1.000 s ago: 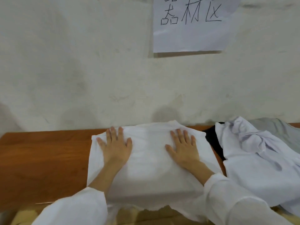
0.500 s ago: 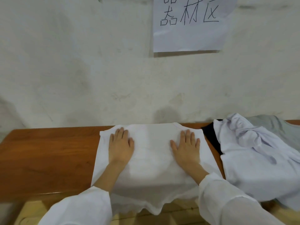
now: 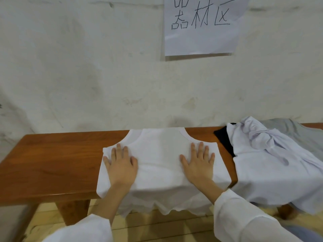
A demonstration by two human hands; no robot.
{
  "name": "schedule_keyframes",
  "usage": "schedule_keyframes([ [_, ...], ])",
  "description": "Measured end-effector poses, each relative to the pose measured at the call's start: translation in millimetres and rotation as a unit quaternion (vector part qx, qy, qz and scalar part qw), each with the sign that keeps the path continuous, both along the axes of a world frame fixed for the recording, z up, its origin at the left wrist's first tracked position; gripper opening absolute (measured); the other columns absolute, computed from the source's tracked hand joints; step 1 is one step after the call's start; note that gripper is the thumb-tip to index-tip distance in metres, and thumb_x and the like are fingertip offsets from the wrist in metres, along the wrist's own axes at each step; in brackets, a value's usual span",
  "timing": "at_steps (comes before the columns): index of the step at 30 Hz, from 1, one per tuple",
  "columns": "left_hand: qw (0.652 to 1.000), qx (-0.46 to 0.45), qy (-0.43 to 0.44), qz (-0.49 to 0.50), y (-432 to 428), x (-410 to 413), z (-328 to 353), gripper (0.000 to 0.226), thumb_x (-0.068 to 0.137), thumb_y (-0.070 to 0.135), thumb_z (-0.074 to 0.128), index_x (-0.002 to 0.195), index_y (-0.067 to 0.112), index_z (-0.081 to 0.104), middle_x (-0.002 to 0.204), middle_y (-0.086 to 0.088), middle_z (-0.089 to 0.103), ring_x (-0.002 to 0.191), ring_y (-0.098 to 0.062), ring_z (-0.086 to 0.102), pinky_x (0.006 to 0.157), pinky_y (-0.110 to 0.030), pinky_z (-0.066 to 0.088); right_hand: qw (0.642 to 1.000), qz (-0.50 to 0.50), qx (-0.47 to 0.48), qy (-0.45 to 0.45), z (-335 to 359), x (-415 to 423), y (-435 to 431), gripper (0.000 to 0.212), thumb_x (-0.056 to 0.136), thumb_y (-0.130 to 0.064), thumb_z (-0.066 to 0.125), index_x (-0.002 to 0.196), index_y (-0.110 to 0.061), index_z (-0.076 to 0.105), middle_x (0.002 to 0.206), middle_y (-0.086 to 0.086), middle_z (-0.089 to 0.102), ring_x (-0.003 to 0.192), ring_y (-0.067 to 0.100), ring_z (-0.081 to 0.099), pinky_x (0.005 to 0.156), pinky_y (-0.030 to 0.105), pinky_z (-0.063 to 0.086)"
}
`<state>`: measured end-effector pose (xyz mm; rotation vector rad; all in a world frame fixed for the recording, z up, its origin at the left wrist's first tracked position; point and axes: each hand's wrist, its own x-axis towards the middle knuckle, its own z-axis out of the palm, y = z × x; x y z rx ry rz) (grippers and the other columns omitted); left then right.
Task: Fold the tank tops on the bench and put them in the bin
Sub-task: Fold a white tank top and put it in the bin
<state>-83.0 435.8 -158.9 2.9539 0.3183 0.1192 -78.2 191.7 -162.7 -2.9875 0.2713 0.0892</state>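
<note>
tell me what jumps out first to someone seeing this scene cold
Two bare hands, the left hand and the right hand, press flat on a white tank top spread across the middle of a wooden bench, its hem hanging over the front edge. At the bench's right end lies a rumpled pile of clothes, and a paper sign hangs on the wall above.
</note>
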Motion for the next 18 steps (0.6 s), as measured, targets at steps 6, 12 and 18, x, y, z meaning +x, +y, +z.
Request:
schedule_keyframes([
  [6,0.999,0.008,0.048,0.001,1,12,0,0.058,0.099,0.045,0.018,0.152,0.025,0.005,0.161,-0.002,0.000,0.147,-0.031,-0.006,0.110,-0.065,-0.002,1.000,0.015,0.010,0.001,-3,12,-4,0.076,0.093,-0.065,0.014,0.153,-0.022,-0.007,0.159,0.010,-0.014,0.146,0.030,-0.014,0.117,0.050,-0.009],
  [12,0.988,-0.089,-0.121,0.030,6,1,4,0.042,0.099,0.027,0.040,0.138,0.010,0.044,0.146,-0.016,0.040,0.139,-0.035,0.029,0.113,-0.057,0.015,0.968,0.010,0.220,-0.119,14,3,-12,0.060,0.098,-0.047,0.039,0.147,-0.014,0.028,0.157,0.007,0.021,0.145,0.024,0.017,0.119,0.041,0.011],
  [18,0.945,-0.253,-0.170,-0.121,-15,-84,7,0.013,0.097,0.013,0.046,0.098,0.013,0.059,0.074,0.005,0.058,0.065,-0.011,0.055,0.060,-0.021,0.040,0.926,0.087,0.319,-0.180,19,-94,-14,0.018,0.096,-0.033,0.050,0.108,-0.019,0.046,0.092,-0.007,0.051,0.079,0.008,0.053,0.070,0.017,0.045],
])
